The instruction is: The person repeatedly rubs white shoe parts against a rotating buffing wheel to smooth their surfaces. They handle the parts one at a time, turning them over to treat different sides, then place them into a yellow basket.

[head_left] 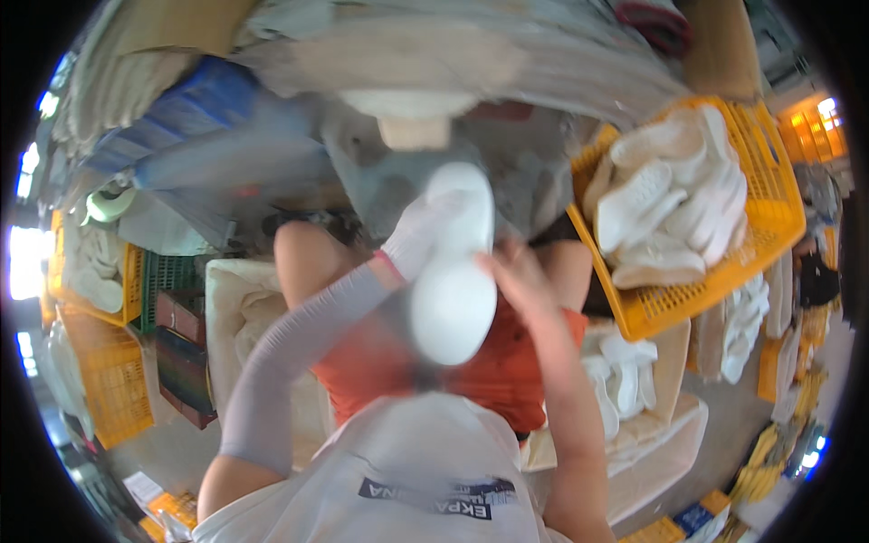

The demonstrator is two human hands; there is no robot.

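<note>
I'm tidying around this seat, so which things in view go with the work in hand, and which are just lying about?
In hand or likely related:
white sole-shaped piece, in the gloved left hand, bare right hand at its edge
yellow crate of similar white pieces

Apparently just lying about:
green crate
blue object, upper left

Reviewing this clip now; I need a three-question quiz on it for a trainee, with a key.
1. Which hand wears the white glove?
A) right
B) left
C) both

2. True or false: the white sole-shaped piece lies inside the large crate at the right.

3. Fill in: that crate, filled with white pieces, is ____ in colour.

Key:
1: B; the left hand is gloved, the right hand bare.
2: False; it is held in front of the body.
3: Yellow.
</note>
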